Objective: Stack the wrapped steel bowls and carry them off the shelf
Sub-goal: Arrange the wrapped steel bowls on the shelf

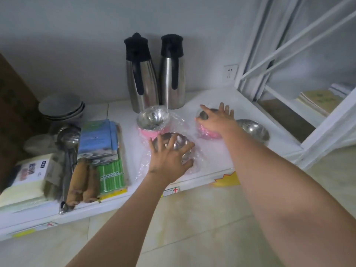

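Four wrapped steel bowls (153,117) (pink-based) on shelf (217,151).

Your right hand (217,120) covers most of the far-right wrapped bowl (207,132), so you cannot tell whether the fingers close on it. Your left hand (169,158) hides the near half of the near wrapped bowl (173,140). The brown box (13,105) runs off the left edge. Print on the packets (98,139) at left is too blurred to read.
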